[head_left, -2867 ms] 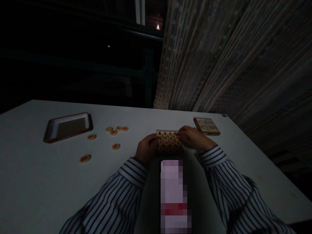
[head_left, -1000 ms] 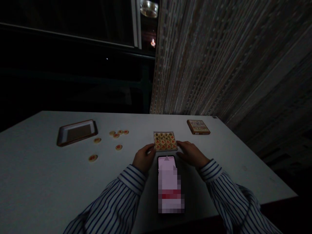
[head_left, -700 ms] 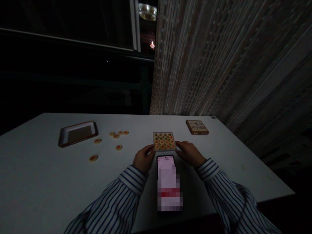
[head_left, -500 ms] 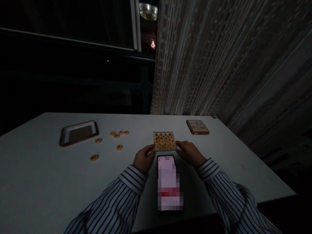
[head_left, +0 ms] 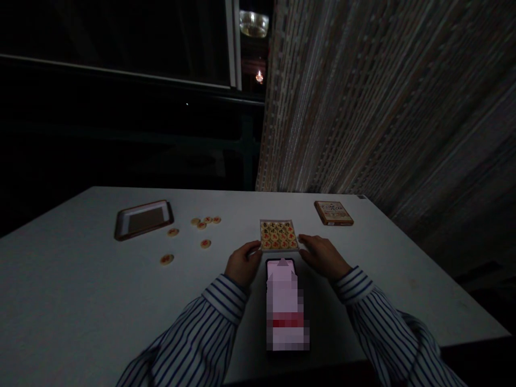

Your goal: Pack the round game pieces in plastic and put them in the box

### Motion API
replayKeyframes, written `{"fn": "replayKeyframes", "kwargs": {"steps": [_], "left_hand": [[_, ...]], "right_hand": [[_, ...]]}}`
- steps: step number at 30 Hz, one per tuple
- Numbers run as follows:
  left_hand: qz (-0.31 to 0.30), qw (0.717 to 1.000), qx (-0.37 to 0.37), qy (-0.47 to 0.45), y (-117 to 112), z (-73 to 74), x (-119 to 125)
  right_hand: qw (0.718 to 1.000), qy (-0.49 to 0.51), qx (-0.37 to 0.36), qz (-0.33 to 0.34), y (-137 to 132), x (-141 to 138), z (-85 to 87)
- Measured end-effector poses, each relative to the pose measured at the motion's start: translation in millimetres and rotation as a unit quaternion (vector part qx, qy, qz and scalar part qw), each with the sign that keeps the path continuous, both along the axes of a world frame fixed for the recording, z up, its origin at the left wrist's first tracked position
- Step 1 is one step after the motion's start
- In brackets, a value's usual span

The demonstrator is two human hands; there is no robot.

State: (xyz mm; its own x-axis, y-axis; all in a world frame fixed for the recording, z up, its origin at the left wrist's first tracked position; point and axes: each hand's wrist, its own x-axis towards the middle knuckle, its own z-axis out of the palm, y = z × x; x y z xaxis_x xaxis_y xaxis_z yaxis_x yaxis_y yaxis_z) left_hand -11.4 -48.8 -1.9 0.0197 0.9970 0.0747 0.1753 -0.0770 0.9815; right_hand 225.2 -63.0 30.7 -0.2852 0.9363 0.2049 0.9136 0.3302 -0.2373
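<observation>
A shallow clear tray [head_left: 279, 250] lies on the table, filled with rows of round Chinese chess pieces [head_left: 278, 236] bearing black and red characters. My left hand [head_left: 243, 263] rests by its near left corner, thumb and forefinger apart, fingertips at the tray's edge. On the other side, my right hand [head_left: 324, 257] has its fingers apart, a small gap between them and the tray's right edge. Between my forearms lies a phone [head_left: 287, 306] with a lit, partly blurred screen. Several loose chess pieces [head_left: 205, 243] are scattered to the left of the tray.
An open box half [head_left: 119, 231] with a brown rim sits at the far left of the white table [head_left: 100, 306]. At the back right lies a flat printed box [head_left: 334, 213]. A string curtain [head_left: 306, 107] hangs behind the table; the surroundings are dark.
My right fingers have come slightly away from the tray's right edge. The whole view has shifted a little, so things appear farther right. The tray and loose pieces keep their places.
</observation>
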Motion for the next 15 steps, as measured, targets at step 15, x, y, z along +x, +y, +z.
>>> {"fn": "replayKeyframes", "kwargs": {"steps": [15], "left_hand": [[0.015,0.992,0.071,0.105,-20.7,24.9,-36.7]], "right_hand": [[0.996,0.036,0.077,0.005,3.1,-12.2,27.2]]}}
